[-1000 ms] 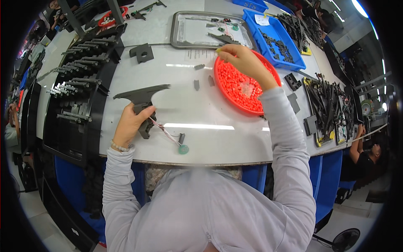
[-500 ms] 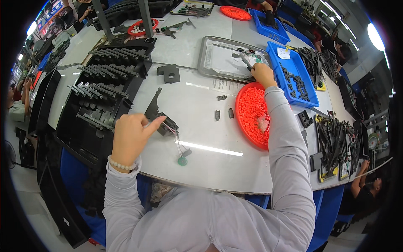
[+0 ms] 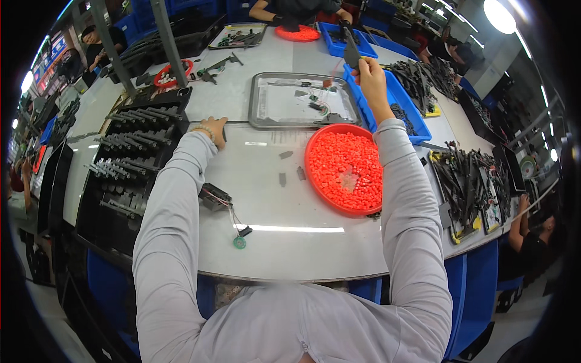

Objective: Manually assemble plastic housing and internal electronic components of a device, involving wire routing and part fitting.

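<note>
My right hand (image 3: 371,75) is raised over the blue bin (image 3: 387,91), with its fingers closed round a dark grey flat tapered plastic piece (image 3: 352,54). My left hand (image 3: 214,129) reaches low over the table beside the black rack; its fingertips and anything under them are hidden. Near my left sleeve lies a small black box-shaped part (image 3: 214,196), with thin wires running to a round green disc (image 3: 239,242). Between my arms is a red round tray (image 3: 310,172) full of small red pieces.
A metal tray (image 3: 257,124) with wired parts lies ahead. At left stands a black rack (image 3: 91,209) holding rows of grey parts. Several small grey pieces (image 3: 282,179) lie mid-table. Dark parts (image 3: 463,181) are heaped at right. A co-worker's gloved hands (image 3: 293,27) are across the table.
My right hand has moved from the metal tray up over the blue bin, holding a dark piece. My left hand has reached forward, past the wired black part. The view has shifted.
</note>
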A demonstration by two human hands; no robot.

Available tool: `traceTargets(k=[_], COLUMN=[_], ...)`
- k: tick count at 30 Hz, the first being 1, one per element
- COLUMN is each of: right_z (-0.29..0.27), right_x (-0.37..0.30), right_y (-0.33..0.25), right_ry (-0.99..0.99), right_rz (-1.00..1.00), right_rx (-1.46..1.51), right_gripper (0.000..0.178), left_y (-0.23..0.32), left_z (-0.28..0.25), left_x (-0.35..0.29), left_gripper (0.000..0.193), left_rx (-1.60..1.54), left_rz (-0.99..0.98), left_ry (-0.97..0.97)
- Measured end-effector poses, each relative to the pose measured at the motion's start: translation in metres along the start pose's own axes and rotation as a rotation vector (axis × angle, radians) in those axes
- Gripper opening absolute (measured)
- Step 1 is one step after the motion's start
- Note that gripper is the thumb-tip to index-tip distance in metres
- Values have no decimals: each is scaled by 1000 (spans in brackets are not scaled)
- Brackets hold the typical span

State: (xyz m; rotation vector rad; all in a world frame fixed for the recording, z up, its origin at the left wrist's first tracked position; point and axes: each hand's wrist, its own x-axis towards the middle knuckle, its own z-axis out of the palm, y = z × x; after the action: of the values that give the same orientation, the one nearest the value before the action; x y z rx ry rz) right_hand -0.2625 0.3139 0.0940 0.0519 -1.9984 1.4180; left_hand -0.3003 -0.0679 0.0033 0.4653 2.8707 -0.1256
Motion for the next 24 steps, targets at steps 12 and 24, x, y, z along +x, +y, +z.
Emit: traceTargets(k=[12, 24], right_z=[-22, -16], right_x=[-119, -231], right_y=[-102, -132], right_ry=[-365, -618], right_rz=[115, 2], right_rx=[371, 100], right_gripper=[19, 21], left_y=[53, 113], left_z=[-62, 35], left_x=[-118, -220], left_gripper=[61, 63], left_rx=[-1935, -2115], left_rz=[359, 649], left_ry=[-107, -216])
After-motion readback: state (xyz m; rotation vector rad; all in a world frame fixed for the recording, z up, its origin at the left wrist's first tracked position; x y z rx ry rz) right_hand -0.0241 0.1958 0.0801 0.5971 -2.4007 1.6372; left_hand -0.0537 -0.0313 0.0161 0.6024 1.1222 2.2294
